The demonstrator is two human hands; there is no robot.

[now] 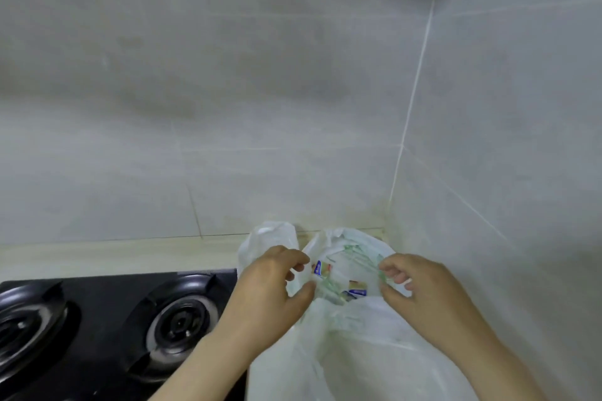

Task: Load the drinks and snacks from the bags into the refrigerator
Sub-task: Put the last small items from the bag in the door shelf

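Note:
A white plastic bag (358, 335) with green print stands on the counter in the corner by the tiled walls. My left hand (270, 286) pinches its left rim and my right hand (423, 290) pinches its right rim, holding the mouth apart. Inside the opening I see small packets (355, 290) with blue, white and orange labels. A second white bag (270, 238) stands just behind my left hand, its contents hidden.
A black gas hob (107, 329) with two round burners lies on the counter to the left of the bags. Grey tiled walls meet in a corner (387, 225) right behind the bags. A pale counter strip (114, 257) runs along the back.

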